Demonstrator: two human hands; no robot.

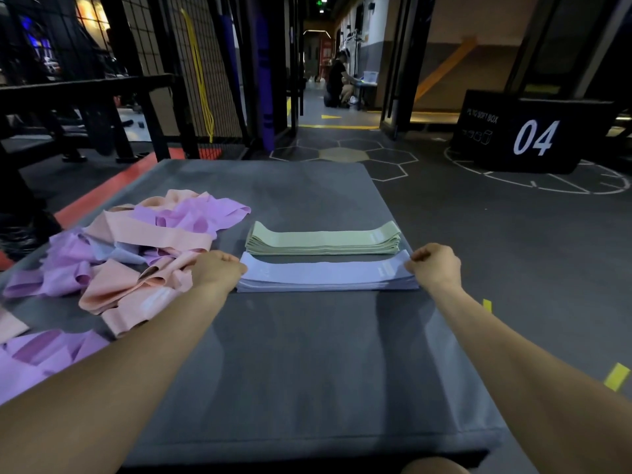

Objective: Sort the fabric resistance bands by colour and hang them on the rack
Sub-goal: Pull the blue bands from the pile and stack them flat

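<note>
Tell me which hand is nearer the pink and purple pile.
Left. The left hand lies against the pile's right edge, pinching the grey band's left end; the right hand holds the band's far end.

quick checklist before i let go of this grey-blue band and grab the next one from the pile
1. Top band lined up on the grey-blue stack: ok, edges look even.
2. Left hand and right hand each pinching an end of the top band: ok.
3. Green stack tidy, apart from the grey-blue one: ok.
4. Unsorted pile of pink and purple bands kept off both stacks: ok.
5. Any grey-blue bands left in the pile: cannot tell, some pale pieces show.
6. Rack within reach: cannot tell.
</note>
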